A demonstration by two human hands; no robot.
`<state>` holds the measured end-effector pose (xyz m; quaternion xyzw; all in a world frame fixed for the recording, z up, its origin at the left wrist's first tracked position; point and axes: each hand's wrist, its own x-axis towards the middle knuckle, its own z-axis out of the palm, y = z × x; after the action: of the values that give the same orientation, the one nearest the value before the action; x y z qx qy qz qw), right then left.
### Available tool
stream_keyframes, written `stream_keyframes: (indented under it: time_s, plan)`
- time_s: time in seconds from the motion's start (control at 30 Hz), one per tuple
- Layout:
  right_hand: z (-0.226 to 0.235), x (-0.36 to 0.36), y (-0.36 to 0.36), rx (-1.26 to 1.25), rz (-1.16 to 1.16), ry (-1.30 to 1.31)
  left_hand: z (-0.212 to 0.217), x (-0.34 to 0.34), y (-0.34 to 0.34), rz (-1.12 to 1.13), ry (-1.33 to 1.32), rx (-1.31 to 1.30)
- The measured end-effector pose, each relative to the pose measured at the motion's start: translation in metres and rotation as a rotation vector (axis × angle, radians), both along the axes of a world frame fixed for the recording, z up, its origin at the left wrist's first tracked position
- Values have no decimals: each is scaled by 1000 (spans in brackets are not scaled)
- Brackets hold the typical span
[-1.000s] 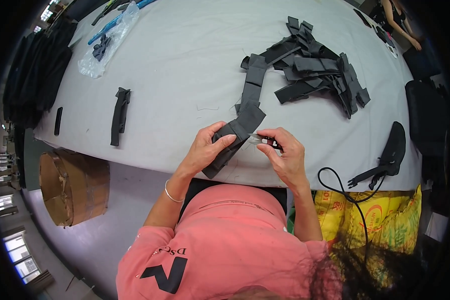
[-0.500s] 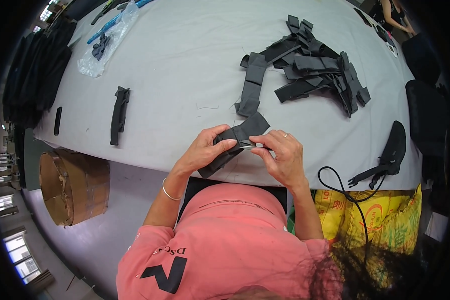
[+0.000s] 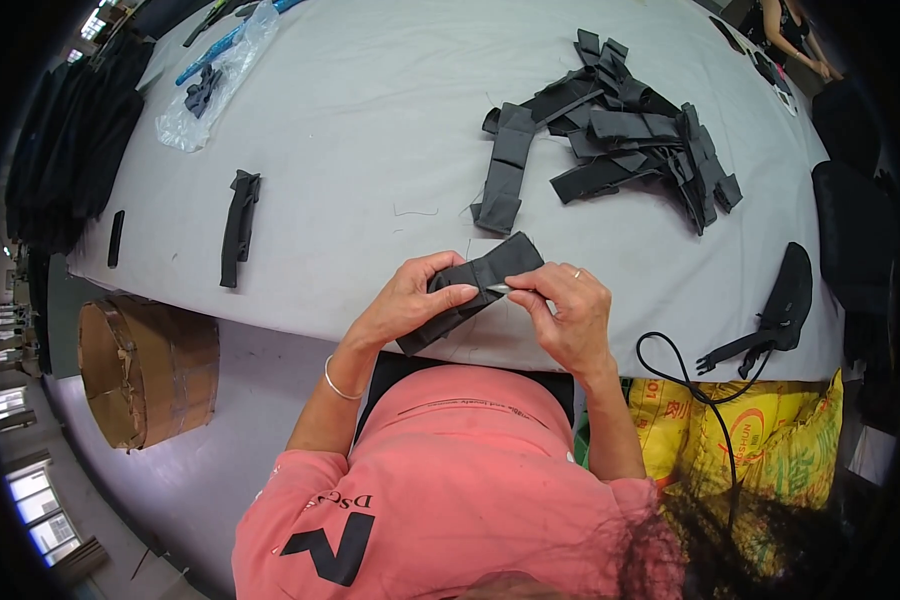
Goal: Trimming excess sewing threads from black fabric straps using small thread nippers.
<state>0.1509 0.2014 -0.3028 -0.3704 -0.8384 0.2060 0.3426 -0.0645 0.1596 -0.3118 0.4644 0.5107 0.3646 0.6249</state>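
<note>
My left hand [image 3: 415, 298] grips a folded black fabric strip [image 3: 513, 259] at the table's near edge, its thumb pressed on top. The strip slants up to the right, its lower end hanging toward my body. In my right hand [image 3: 573, 312] is a small pointed silver metal tool [image 3: 498, 288], pinched between thumb and fingers. Its tip meets the strip near a crosswise seam, just right of my left thumb. Most of the tool is hidden by my fingers, so its exact kind does not show. Beyond my hands lies another black strip [image 3: 506, 165], beside a pile of similar strips [image 3: 635, 128].
On the pale cloth-covered table [image 3: 350, 150] are a lone black strip [image 3: 239, 230], a clear plastic bag [image 3: 232, 85], and a black piece with a buckle [image 3: 788, 300]. A cardboard drum [image 3: 170, 375] stands left, yellow sacks [image 3: 750, 430] right. Another person [image 3: 795, 35] is at far right.
My right hand and the tool have shifted slightly to the right. The held strip's far end has dipped a little, and more of the silver tip shows.
</note>
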Motion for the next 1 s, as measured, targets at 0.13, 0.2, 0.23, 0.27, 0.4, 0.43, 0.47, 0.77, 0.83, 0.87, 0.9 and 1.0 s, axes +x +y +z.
stream_keyframes:
  time_s: [0.13,0.2,0.23,0.27,0.4,0.43,0.47,0.77,0.83,0.87,0.9,1.0]
  plan:
    - [8,-7,-3,-97,-60,56,-4,5,-2,26,89,82]
    - [7,-10,-2,-72,-52,56,-2,7,-3,26,159,83]
    - [6,-11,-2,-72,-53,56,0,8,-3,26,229,84]
    - [6,-12,-2,-62,-56,49,2,9,-2,25,229,84]
    - [5,-13,-2,-44,-72,12,10,12,-3,-2,370,139]
    - [6,-13,-2,-45,-71,12,10,13,-3,3,422,188]
    - [6,-13,-3,-54,-70,7,10,13,-3,3,422,188]
    - [2,-15,-4,-89,-77,64,8,13,-5,17,538,363]
    - [1,-16,-4,-88,-84,58,7,13,-5,6,548,400]
    - [1,-16,-5,-96,-94,54,7,13,-5,6,549,400]
    - [2,-17,-5,-103,-104,49,6,13,-5,2,553,411]
    - [0,-15,-4,-84,-108,14,9,12,-5,-13,597,390]
